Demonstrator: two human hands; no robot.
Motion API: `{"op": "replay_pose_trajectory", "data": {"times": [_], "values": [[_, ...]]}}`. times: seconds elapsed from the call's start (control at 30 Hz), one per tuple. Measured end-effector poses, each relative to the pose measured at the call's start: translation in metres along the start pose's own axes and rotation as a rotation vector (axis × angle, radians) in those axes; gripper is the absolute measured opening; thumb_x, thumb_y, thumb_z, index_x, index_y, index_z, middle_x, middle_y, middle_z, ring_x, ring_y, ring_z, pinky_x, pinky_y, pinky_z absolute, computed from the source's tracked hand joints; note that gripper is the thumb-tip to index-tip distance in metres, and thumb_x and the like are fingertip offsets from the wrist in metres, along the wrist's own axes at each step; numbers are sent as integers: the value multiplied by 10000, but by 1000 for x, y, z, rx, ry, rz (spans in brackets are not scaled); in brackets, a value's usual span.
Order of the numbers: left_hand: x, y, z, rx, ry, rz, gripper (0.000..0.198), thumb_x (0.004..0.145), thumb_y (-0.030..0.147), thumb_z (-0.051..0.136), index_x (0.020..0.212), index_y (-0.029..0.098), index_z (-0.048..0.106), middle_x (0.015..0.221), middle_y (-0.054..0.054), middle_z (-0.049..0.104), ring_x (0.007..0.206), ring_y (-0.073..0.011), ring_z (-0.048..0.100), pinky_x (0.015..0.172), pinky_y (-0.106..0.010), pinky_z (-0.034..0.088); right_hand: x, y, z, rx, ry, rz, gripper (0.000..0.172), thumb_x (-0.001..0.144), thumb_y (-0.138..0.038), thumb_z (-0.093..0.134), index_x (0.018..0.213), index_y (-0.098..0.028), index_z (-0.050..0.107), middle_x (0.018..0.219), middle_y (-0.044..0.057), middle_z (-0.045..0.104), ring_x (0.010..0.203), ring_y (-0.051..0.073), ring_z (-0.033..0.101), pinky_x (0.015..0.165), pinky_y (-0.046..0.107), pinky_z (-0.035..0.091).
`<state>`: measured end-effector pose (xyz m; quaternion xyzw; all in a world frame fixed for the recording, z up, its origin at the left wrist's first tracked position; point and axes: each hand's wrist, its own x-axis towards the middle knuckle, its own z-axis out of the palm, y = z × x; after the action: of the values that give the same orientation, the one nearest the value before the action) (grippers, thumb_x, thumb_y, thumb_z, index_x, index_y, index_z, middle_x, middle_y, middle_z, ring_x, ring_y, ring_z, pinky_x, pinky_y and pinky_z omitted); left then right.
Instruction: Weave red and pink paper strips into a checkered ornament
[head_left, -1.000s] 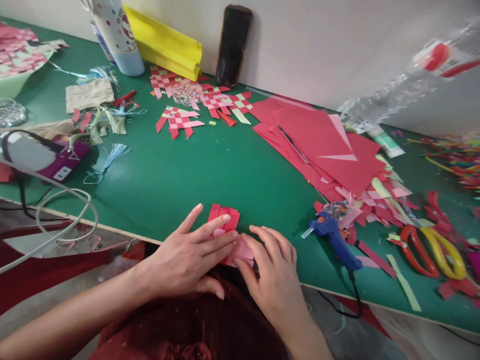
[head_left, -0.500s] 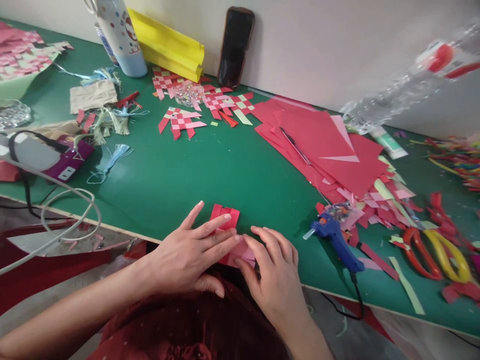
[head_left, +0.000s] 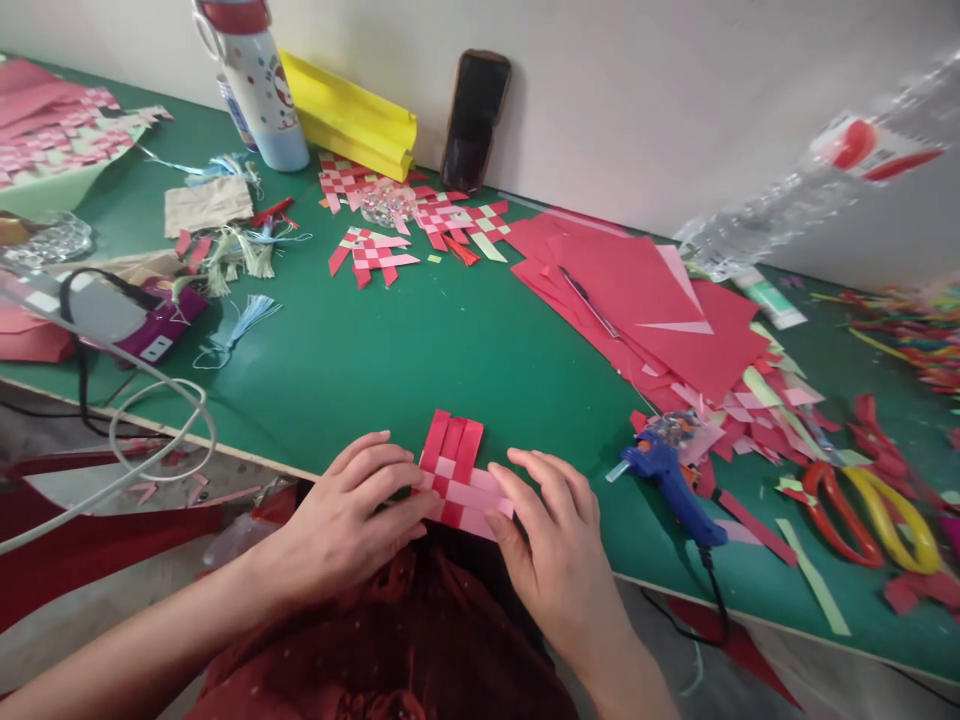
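Grip of the right hand (head_left: pixel 551 520): thumb and forefinger rest at the right end of the woven paper (head_left: pixel 454 468); whether they pinch it cannot be told. Left hand (head_left: pixel 364 510): fingers touch the paper's left edge, closure likewise undetermined. Woven paper, red and pink, lies at the near edge of the green worktop (head_left: pixel 337 380), left of the blue glue gun (head_left: pixel 679 490).

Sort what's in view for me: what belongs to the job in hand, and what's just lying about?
Belongs:
Woven piece, touched by the left hand and right hand
Red sheets and checkered pieces: likely, by matching colour or weave

Lying about, it seems:
Phone
Flask
Water bottle
Glue gun: untouched; possibly a tool for it
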<state>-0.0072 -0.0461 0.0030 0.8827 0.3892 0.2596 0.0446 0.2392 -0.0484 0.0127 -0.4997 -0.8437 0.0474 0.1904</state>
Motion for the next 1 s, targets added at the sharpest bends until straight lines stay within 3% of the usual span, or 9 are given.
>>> {"op": "replay_pose_trajectory", "data": {"times": [0.13, 0.27, 0.6, 0.7, 0.83, 1.0], "values": [[-5, 1, 7, 5, -25, 28, 256, 907, 226, 611, 1162, 239, 637, 1114, -25, 681, 1098, -202, 581, 1110, -475, 423, 6, -6, 2, -45, -55, -78, 359, 959, -403, 499, 1273, -269, 610, 1342, 105, 565, 1234, 332, 444, 976, 535, 392], [-6, -3, 12, -17, -25, 46, 261, 920, 226, 602, 1179, 206, 623, 1113, -27, 694, 1141, -203, 572, 1135, -473, 397, 10, -7, 6, -48, -105, -62, 385, 945, -427, 521, 1299, -303, 607, 1413, 90, 528, 1279, 351, 413, 994, 563, 381], [-4, -5, 12, -62, -31, 63, 234, 945, 160, 545, 1162, 200, 623, 1100, -20, 707, 1116, -196, 596, 1147, -466, 380, 22, -4, 7, 71, -90, 32, 315, 952, -217, 495, 1155, -350, 696, 1411, 76, 474, 1374, 333, 324, 1024, 590, 388], [-3, -4, 12, -49, -44, 58, 248, 935, 160, 561, 1172, 200, 620, 1126, -31, 692, 1116, -199, 591, 1146, -468, 378, 19, 1, 4, 123, -93, 0, 333, 959, -211, 487, 1228, -324, 648, 1425, 86, 447, 1377, 311, 317, 1037, 576, 400], [2, -1, 10, -47, -34, 53, 197, 935, 153, 545, 1104, 187, 641, 1084, -43, 683, 1057, -187, 605, 1106, -445, 423, 9, 4, -1, 171, -2, -48, 337, 965, -168, 459, 1255, -233, 617, 1377, 111, 480, 1368, 287, 322, 1051, 525, 409], [6, 1, 12, -35, -2, 77, 208, 923, 188, 579, 1120, 166, 643, 1120, -57, 675, 1087, -189, 602, 1120, -433, 416, -4, -5, -1, 64, -42, -109, 338, 941, -284, 540, 1267, -262, 629, 1374, 117, 507, 1333, 351, 352, 1017, 562, 377]]}}
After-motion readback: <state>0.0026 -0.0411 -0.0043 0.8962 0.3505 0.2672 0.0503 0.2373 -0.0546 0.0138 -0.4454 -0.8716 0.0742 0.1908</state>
